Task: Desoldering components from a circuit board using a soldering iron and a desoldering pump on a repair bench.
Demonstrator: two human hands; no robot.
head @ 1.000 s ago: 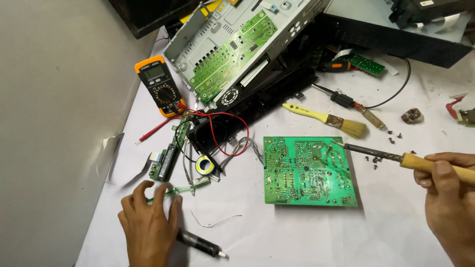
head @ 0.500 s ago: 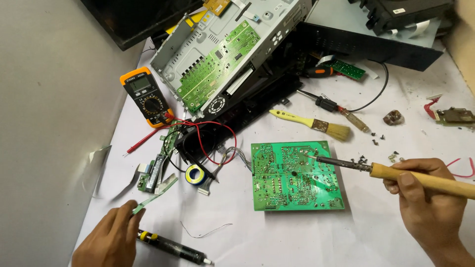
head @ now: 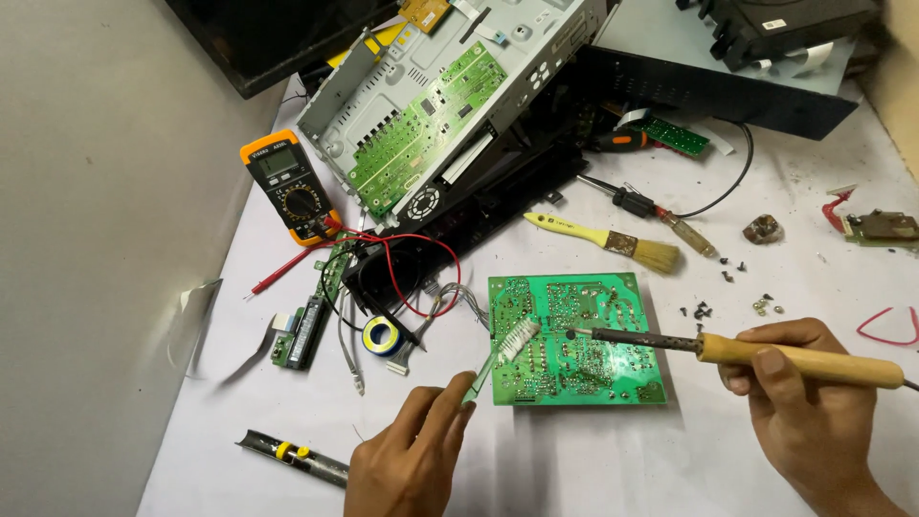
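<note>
Head view of a white work table (head: 593, 460) during work on a green circuit board (head: 574, 340), which lies flat, solder side up, at the centre of the table between the two hands. The left hand (head: 407, 460) grips the clear handle of a toothbrush (head: 503, 349), whose white bristles rest on the left part of the board. The right hand (head: 799, 407) is closed around the wooden handle of a soldering iron (head: 737, 349); its dark metal shaft lies nearly level, pointing left, with the tip over the middle of the board just beside the bristles; whether the tip touches the board cannot be told. Behind the board lies a yellow-handled paintbrush (head: 608, 239), and farther back an opened metal chassis (head: 450, 96) tilts against a black casing, with green boards fitted inside it. A yellow and black multimeter (head: 287, 187) sits at the left edge of the table, its red lead (head: 412, 278) looping toward a spool of solder wire (head: 383, 335) near the board's left side. A narrow green board strip (head: 302, 330) lies left of the spool. A dark pen-like tool with a yellow band (head: 292, 455) lies near the front edge, left of the left hand. Small loose screws (head: 704, 309) are scattered right of the board.
</note>
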